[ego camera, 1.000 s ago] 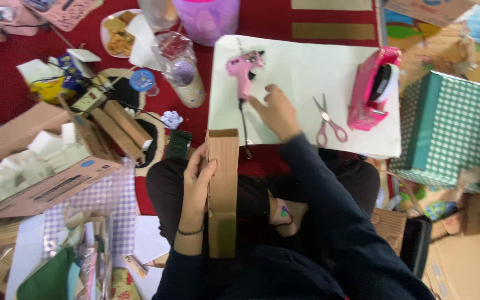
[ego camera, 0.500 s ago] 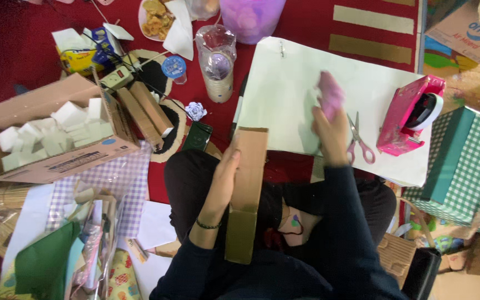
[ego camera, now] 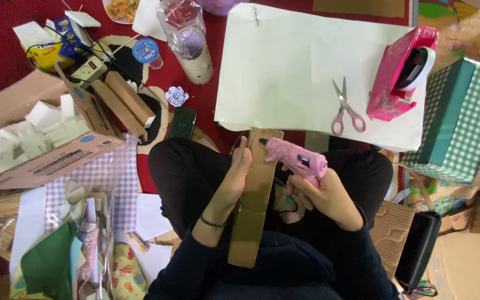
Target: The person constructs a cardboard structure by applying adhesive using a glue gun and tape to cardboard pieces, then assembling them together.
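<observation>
Cardboard strip [ego camera: 254,194] is lying over the lap, light and stiff, best taken along its long edges. Left hand [ego camera: 234,178] is clamping its 9 o'clock edge; right hand [ego camera: 323,197] is gripping a pink glue gun [ego camera: 295,158], nozzle touching the strip's top.

We saw a long, narrow strip of brown cardboard [ego camera: 255,194] lying lengthwise over the lap, its far end pointing at the white table and its near end resting against the dark sweater. It was plain and flat, with a faint crease partway along. To its right we saw a pink glue gun [ego camera: 297,158], angled so its dark nozzle touched the strip's far end, near the right edge.
</observation>
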